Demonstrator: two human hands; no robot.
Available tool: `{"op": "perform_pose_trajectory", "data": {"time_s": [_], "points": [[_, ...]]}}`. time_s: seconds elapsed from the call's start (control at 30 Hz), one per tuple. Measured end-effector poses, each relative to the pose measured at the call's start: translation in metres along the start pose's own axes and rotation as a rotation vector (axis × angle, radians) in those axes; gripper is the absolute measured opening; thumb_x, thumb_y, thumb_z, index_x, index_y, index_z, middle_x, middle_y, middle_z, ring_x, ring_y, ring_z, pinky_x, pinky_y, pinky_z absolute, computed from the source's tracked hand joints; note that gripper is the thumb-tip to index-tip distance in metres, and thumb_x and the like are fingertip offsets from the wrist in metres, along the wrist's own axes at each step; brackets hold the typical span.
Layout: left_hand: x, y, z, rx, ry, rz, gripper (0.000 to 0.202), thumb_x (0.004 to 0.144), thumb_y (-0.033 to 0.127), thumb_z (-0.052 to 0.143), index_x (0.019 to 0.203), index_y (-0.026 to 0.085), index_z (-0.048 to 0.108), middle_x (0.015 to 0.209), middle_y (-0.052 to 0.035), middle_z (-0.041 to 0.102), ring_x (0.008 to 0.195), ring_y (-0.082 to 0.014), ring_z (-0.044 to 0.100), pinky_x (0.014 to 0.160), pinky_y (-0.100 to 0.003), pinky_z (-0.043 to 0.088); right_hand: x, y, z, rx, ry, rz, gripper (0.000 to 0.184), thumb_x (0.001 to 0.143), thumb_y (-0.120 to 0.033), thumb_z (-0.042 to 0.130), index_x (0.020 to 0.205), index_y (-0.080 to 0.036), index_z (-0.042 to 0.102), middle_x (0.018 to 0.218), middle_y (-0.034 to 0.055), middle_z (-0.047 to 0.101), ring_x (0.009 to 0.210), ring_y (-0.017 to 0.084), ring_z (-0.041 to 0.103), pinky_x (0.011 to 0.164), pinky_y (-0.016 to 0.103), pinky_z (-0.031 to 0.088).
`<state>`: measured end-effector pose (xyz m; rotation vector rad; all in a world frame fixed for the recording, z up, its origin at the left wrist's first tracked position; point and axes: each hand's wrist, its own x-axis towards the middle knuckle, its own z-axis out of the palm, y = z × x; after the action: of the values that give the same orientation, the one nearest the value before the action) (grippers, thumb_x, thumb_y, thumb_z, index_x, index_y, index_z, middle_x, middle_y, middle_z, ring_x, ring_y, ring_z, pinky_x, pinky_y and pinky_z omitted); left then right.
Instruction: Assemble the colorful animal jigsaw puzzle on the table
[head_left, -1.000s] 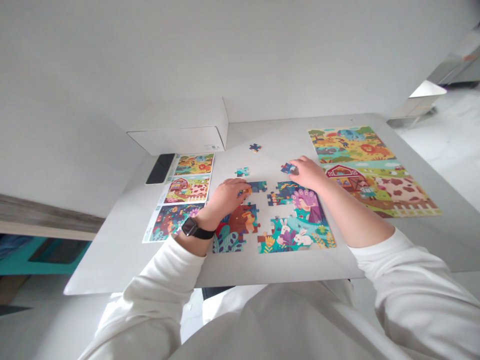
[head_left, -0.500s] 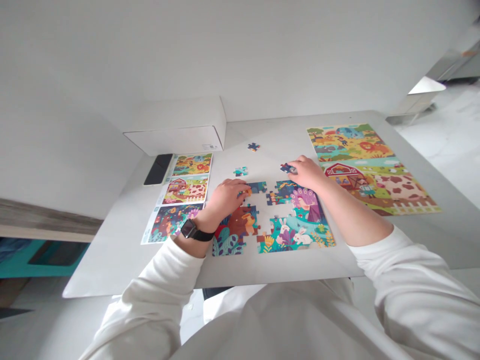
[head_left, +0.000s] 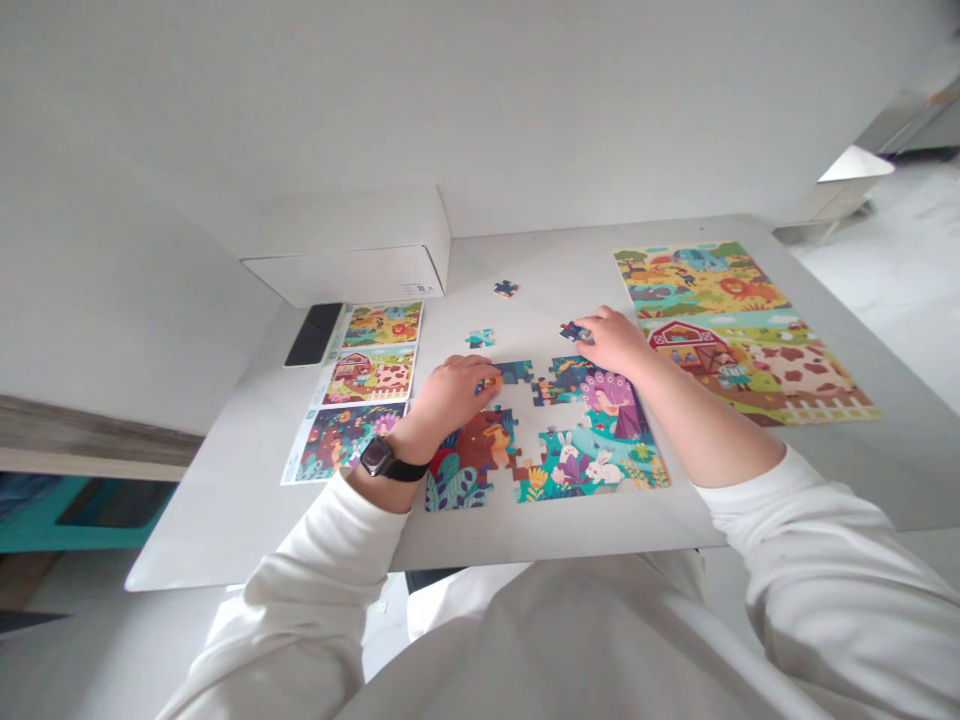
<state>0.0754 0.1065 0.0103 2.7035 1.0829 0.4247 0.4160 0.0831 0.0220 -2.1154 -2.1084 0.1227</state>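
A partly joined jigsaw puzzle [head_left: 574, 465] with rabbits, a peacock and a fox-coloured animal lies in front of me, with gaps in its middle and at its edges. My left hand [head_left: 454, 392] rests palm down over its upper left corner, fingers stretched out, covering some pieces there. Just beyond the puzzle's top edge, my right hand [head_left: 609, 340] pinches a dark blue puzzle piece [head_left: 570, 331] between thumb and fingers. A loose teal piece [head_left: 480, 339] lies beyond my left hand. Farther back is another loose dark blue piece [head_left: 506, 289].
Two finished picture puzzles, one safari [head_left: 701, 280] and one farm [head_left: 765, 370], lie at the right. On the left are a reference sheet [head_left: 367, 375] with three pictures and a black phone [head_left: 313, 335]. A white box [head_left: 345, 275] stands behind them by the wall.
Both hands keep their places and the pieces lie as before. Only the camera view has shifted slightly.
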Motion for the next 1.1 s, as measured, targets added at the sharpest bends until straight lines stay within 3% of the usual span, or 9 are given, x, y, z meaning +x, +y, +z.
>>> {"op": "perform_pose_trajectory", "data": {"time_s": [0.33,0.47,0.7,0.97,1.1], "points": [[0.0,0.002,-0.003,-0.019,0.018,-0.013,0.031,0.099,0.034,0.068,0.125,0.024,0.082,0.139,-0.0105,0.078,0.13,-0.0315,0.071,0.12,-0.047,0.053,0.002,0.003,0.001,0.207,0.123,-0.042,0.063,0.086,-0.019,0.073,0.149,-0.017,0.069,0.131,0.0158,0.069,0.107,0.029,0.073,0.107,0.041,0.057],[0.0,0.004,-0.004,-0.071,0.064,-0.038,0.032,0.098,0.032,0.068,0.127,0.025,0.08,0.135,-0.0093,0.079,0.13,-0.0303,0.071,0.121,-0.046,0.052,0.001,0.001,0.002,0.401,0.141,-0.106,0.054,0.089,-0.015,0.064,0.142,-0.019,0.072,0.127,0.0128,0.068,0.091,0.022,0.074,0.1,0.039,0.061],[0.0,0.012,-0.01,-0.089,0.085,-0.08,0.03,0.1,0.029,0.064,0.125,0.024,0.08,0.132,-0.0099,0.08,0.127,-0.03,0.072,0.118,-0.045,0.054,0.009,0.004,0.008,0.652,0.174,-0.066,0.042,0.087,-0.028,0.072,0.128,-0.02,0.08,0.111,0.0082,0.073,0.084,0.019,0.069,0.09,0.037,0.061],[-0.001,0.023,-0.018,-0.161,0.117,-0.134,0.028,0.101,0.03,0.064,0.123,0.023,0.08,0.129,-0.0096,0.081,0.125,-0.0289,0.072,0.114,-0.042,0.054,0.0,-0.014,-0.009,1.094,0.009,-0.067,0.05,0.074,-0.036,0.085,0.122,-0.021,0.08,0.107,0.005,0.073,0.085,0.018,0.069,0.086,0.036,0.059],[-0.001,0.033,-0.025,-0.349,0.047,-0.208,0.028,0.101,0.04,0.068,0.12,0.024,0.081,0.109,-0.0054,0.083,0.096,-0.0223,0.076,0.091,-0.033,0.058,-0.013,-0.031,-0.02,1.161,-0.189,-0.155,0.048,0.074,-0.035,0.089,0.12,-0.021,0.081,0.109,0.0068,0.076,0.09,0.019,0.069,0.088,0.036,0.059]]}}
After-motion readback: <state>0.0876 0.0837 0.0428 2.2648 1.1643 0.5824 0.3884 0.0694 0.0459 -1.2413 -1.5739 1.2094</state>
